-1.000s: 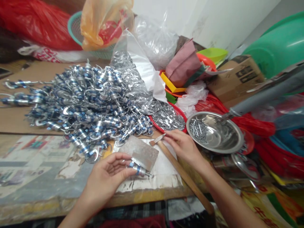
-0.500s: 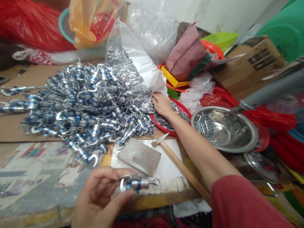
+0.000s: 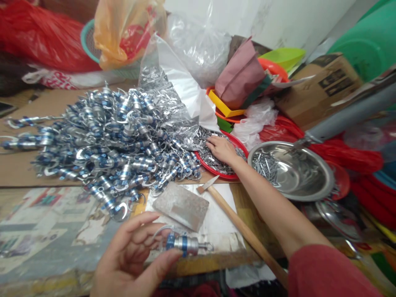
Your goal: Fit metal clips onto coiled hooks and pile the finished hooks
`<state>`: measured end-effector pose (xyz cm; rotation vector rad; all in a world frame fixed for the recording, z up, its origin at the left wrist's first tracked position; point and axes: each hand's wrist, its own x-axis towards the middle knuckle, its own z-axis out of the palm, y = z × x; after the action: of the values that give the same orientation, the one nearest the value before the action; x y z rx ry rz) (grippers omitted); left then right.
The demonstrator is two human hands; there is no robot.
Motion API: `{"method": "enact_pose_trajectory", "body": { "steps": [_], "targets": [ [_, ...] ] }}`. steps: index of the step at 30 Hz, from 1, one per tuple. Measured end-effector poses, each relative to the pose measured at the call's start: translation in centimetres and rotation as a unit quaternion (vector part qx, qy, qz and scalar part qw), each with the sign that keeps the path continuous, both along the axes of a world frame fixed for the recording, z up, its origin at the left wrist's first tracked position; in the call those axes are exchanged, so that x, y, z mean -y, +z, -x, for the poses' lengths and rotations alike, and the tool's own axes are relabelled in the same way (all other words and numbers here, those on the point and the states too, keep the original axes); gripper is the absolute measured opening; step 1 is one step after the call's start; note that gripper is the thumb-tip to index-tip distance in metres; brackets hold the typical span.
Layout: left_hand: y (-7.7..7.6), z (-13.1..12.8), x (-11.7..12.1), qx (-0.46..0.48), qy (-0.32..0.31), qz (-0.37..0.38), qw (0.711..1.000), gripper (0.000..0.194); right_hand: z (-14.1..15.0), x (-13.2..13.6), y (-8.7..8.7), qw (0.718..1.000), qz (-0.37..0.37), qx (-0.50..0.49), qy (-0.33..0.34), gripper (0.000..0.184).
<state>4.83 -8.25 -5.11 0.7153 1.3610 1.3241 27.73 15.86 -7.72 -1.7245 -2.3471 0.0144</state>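
Low in front of me, my left hand (image 3: 136,255) holds a silver-and-blue metal hook fitting (image 3: 187,244) between thumb and fingers. The fitting lies sideways, its curved hook towards my palm and its small eye ring pointing right. Farther off, my right hand (image 3: 221,148) rests on small flat metal pieces (image 3: 213,163) in a red tray (image 3: 206,166). Its fingers are spread, slightly bent, with nothing visible in them. Left of the tray rises a large heap of similar fittings (image 3: 117,136). A metal block (image 3: 181,206) lies just beyond my left hand.
A hammer (image 3: 244,227) with a wooden handle lies beside the block. A steel bowl (image 3: 321,181) with nails (image 3: 264,165) stands to the right, under a grey metal tool (image 3: 340,119). Plastic bags (image 3: 198,45) and a cardboard box (image 3: 321,88) line the back.
My right hand has moved right and nearer across the metal pieces, away from the plastic sheet. My left hand has turned the fitting slightly and its fingers have loosened around it.
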Motion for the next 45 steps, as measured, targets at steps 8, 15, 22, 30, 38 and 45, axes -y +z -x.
{"method": "enact_pose_trajectory", "body": {
  "steps": [8,15,22,30,38,45],
  "targets": [
    [-0.6,-0.4,-1.1,-0.001,-0.025,0.001,1.000,0.048,0.8,9.5,3.6,0.994,-0.053,-0.090,-0.019,0.019],
    [-2.0,-0.8,-1.0,-0.104,-0.119,-0.077,0.984,0.041,6.9,21.0,4.7,0.881,0.216,-0.412,0.092,0.019],
    [-3.0,-1.8,-0.6,-0.270,-0.201,-0.222,0.915,0.044,1.9,23.5,3.7,0.914,0.079,-0.387,-0.089,0.012],
    [-1.8,0.4,-4.1,-0.395,-0.168,-0.254,0.867,0.040,-10.0,22.4,-0.8,0.960,-0.116,0.125,-0.220,0.025],
    [-1.6,2.8,-6.7,-0.504,-0.083,-0.197,0.837,0.040,-2.9,18.9,4.1,0.982,-0.154,0.011,-0.107,0.022],
    [-2.2,3.8,-8.3,-0.563,-0.115,-0.149,0.805,0.040,6.9,8.0,4.4,0.994,0.086,-0.064,0.034,0.021]
  ]
}}
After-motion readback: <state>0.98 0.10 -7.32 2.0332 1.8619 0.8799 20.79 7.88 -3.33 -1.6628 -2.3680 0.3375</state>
